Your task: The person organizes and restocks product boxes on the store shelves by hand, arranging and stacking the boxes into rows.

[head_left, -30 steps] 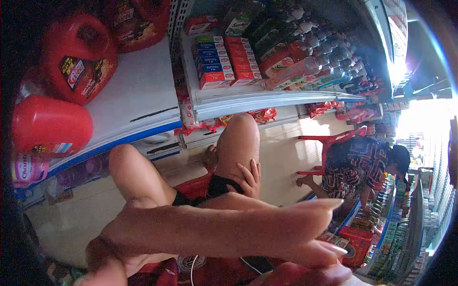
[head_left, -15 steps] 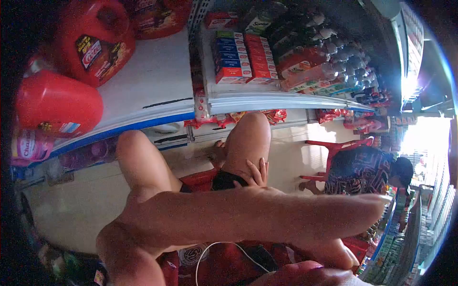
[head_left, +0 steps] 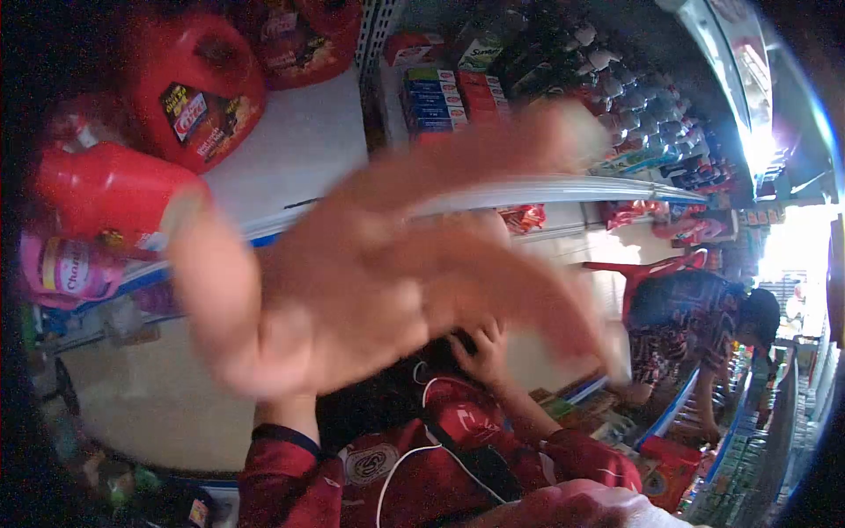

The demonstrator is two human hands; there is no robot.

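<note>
My left hand point(head_left: 352, 282) is raised close to the camera, blurred, its fingers spread and nothing visible in them. It hides much of the shelf and my legs. Below it are its wrist and a maroon sleeve point(head_left: 286, 480) with a dark cuff. Smaller and farther off, my right hand point(head_left: 480, 352) lies by the dark cloth at my lap, fingers apart, with no object visible in it. A white cord point(head_left: 393, 471) runs over my maroon shirt point(head_left: 422, 444).
Red jugs point(head_left: 207, 97) and a pink Chante bottle point(head_left: 75, 268) sit on the left shelving. Small boxes point(head_left: 431, 101) and capped bottles point(head_left: 634, 114) line the upper shelf. At right, another person point(head_left: 682, 308) in patterned clothing bends beside a red chair point(head_left: 656, 267), one arm reaching down.
My left hand has swung up and left, its fingers now spread in view. The view has shifted, showing more of my shirt. The other person has leaned forward with an arm extended.
</note>
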